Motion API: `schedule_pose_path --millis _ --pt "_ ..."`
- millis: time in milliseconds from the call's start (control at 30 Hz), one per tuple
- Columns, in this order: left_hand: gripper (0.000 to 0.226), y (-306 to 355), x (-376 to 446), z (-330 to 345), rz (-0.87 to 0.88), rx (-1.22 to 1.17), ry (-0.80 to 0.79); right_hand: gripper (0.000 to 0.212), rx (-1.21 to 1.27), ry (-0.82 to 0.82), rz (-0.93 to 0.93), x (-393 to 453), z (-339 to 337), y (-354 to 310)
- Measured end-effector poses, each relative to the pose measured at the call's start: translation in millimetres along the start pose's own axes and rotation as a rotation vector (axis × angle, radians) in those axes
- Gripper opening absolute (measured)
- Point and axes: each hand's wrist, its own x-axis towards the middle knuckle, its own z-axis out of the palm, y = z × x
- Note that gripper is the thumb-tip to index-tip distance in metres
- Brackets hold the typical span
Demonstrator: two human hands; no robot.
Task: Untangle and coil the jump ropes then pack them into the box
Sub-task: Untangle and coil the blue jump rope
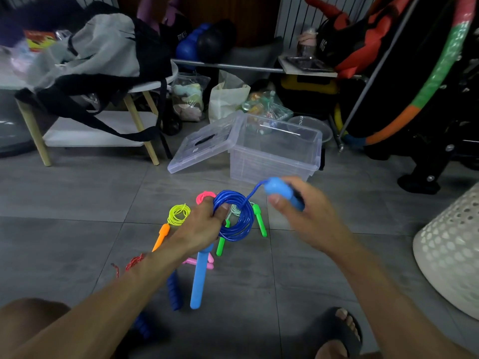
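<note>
Left hand (204, 224) grips the coiled blue rope (234, 216), fingers curled round the loops, thumb through the coil. One light-blue handle (199, 277) hangs down below that hand.

Right hand (300, 211) is wrapped round the other light-blue handle (283, 193), thumb pressed on its side. A short run of blue cord links that handle to the coil. Both held up above the floor (77, 242), in front of the box.

Clear plastic box (274, 156) sits open on the floor, just beyond the hands. Can't tell through the clear walls whether anything is in it. Its lid (199, 146) leans against the box's left side, tilted, lower edge on the floor.

On the floor under and behind the hands:
- yellow rope coil (178, 213) with orange handle (161, 237), left of the blue coil
- pink rope coil (205, 196), partly hidden behind the left hand
- pale green rope with green handles (259, 220), behind the blue coil
- pink handles (204, 263), partly hidden behind the hanging handle
- red rope (133, 263), loose, beside the left forearm
- dark blue ribbed handles (173, 291), near the left forearm

Surroundings: low white table (153, 82) at left with a grey and black bag (103, 47) slumped on it; white perforated basket (451, 255) lying tilted at right; foot in a black sandal (339, 330) at bottom right.
</note>
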Motion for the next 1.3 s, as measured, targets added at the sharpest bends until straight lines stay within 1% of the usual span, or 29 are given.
schedule_pose_path --millis 33,67,133,233,300,367,433,500,567,633,700,800,867,933,1033,1067,1133,1200,1233,1300 --pt "0.023 0.0 -1.3 0.3 -0.003 0.004 -0.010 0.003 0.105 0.097 0.062 2.6 -1.9 1.8" --pt "0.022 0.2 -2.3 0.5 -0.009 -0.011 -0.019 0.001 0.209 0.201 0.124 5.3 -5.5 3.9" --pt "0.022 1.7 -3.9 1.1 -0.015 -0.085 -0.033 0.007 0.335 0.358 0.235 9.3 -14.0 8.1" --pt "0.022 8.7 -8.1 1.4 -0.008 -0.149 -0.100 0.014 0.492 0.486 0.364 8.7 -18.6 15.1" --pt "0.017 13.4 -12.9 2.5 0.017 -0.167 -0.155 0.016 0.594 0.557 0.438 8.7 -17.9 16.0" --pt "0.013 17.8 -18.3 4.1 0.033 -0.213 -0.214 0.016 0.694 0.591 0.515 9.3 -19.1 15.3" --pt "0.014 21.8 -24.0 4.8 -0.011 -0.320 -0.265 0.015 0.744 0.534 0.602 9.0 -19.9 18.4" --pt "0.015 24.0 -28.8 3.2 -0.069 -0.434 -0.299 0.014 0.708 0.406 0.687 7.6 -18.5 21.4" --pt "0.017 23.1 -30.4 0.2 -0.067 -0.459 -0.314 0.014 0.698 0.326 0.729 7.0 -14.8 22.3" --pt "0.020 22.0 -30.4 -3.3 -0.049 -0.484 -0.321 0.015 0.802 0.312 0.725 8.6 -11.2 17.7" --pt "0.019 21.2 -30.6 -4.6 -0.027 -0.488 -0.330 0.019 0.921 0.356 0.751 10.9 -8.0 11.0" --pt "0.017 23.0 -33.9 -2.8 0.042 -0.475 -0.346 0.021 1.026 0.408 0.812 11.2 -1.6 8.1" --pt "0.017 25.0 -35.6 -0.1 0.065 -0.490 -0.359 0.021 1.046 0.334 0.804 9.1 5.3 5.8" --pt "0.015 27.2 -36.8 1.8 0.106 -0.513 -0.384 0.019 1.077 0.261 0.757 5.8 12.6 3.9" --pt "0.015 27.0 -35.7 2.7 0.166 -0.482 -0.397 0.022 1.142 0.274 0.724 4.2 18.7 6.4" --pt "0.016 26.9 -34.9 2.6 0.173 -0.471 -0.397 0.018 1.125 0.245 0.726 3.7 19.0 5.9" --pt "0.016 25.0 -32.6 3.7 0.203 -0.422 -0.373 0.011 1.060 0.125 0.721 1.6 19.6 1.9" --pt "0.014 22.0 -29.5 4.3 0.254 -0.320 -0.295 0.009 0.978 0.019 0.703 -0.5 21.8 -2.7" --pt "0.015 21.2 -28.3 4.5 0.270 -0.277 -0.252 0.009 0.929 -0.024 0.686 -1.6 23.1 -5.1" --pt "0.017 20.2 -25.5 4.5 0.273 -0.242 -0.187 0.016 0.830 -0.093 0.662 -2.8 24.0 -8.6"
